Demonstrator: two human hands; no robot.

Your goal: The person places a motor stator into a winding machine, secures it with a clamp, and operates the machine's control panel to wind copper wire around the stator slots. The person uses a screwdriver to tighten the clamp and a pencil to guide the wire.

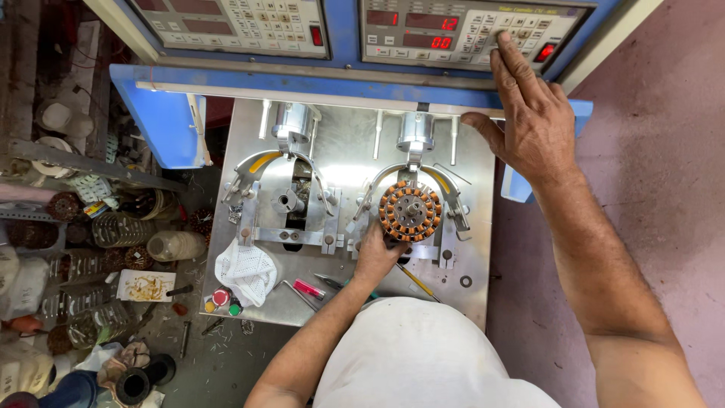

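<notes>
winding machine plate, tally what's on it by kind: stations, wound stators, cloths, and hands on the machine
Winding stations: 2, the left one empty and the right one loaded
Wound stator: 1, copper coils, on the right station
White cloth: 1
Hands: 2, left hand at the stator, right hand on the control panel
Total: 6

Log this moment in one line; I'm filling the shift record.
left hand: at wound stator on right fixture | right hand: finger on control panel keypad | left fixture: bare
</notes>
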